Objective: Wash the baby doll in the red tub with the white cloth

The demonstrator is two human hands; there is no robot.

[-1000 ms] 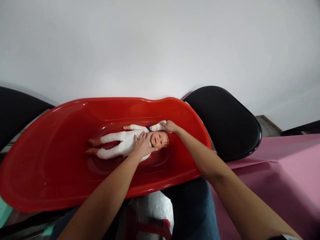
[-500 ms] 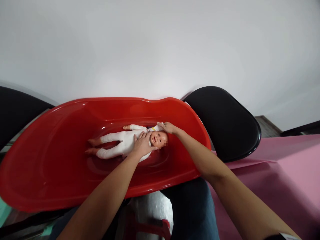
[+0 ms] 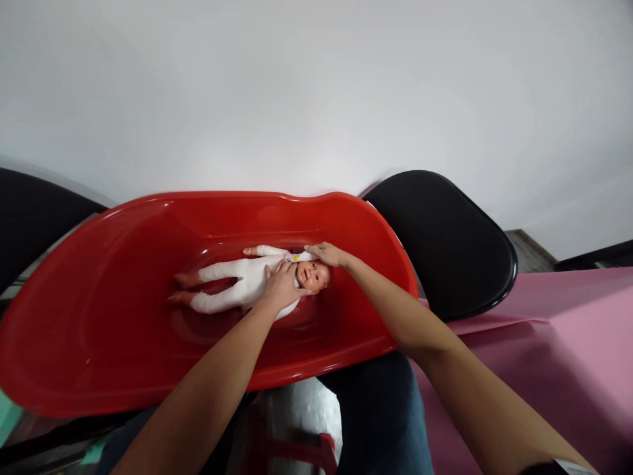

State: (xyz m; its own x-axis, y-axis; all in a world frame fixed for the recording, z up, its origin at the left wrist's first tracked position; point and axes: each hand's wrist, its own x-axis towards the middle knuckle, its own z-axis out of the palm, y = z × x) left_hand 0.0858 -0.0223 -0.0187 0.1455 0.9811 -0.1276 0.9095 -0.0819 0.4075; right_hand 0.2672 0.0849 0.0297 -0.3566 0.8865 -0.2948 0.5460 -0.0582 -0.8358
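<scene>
Edging toward the crown since the last frame, my right hand (image 3: 329,254) rests open, fingers apart, on the head of the baby doll (image 3: 230,277). The red plastic bathtub (image 3: 93,336) holds that white-suited doll face-up at its middle; my left hand (image 3: 281,287) lies spread on its chest, not clamped.

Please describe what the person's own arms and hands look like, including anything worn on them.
The left arm and right arm are bare along the forearms, and the left hand and right hand wear no gloves. At the bottom edge of the view, the right arm shows a dark band with a white strip, too cut off to identify.
</scene>
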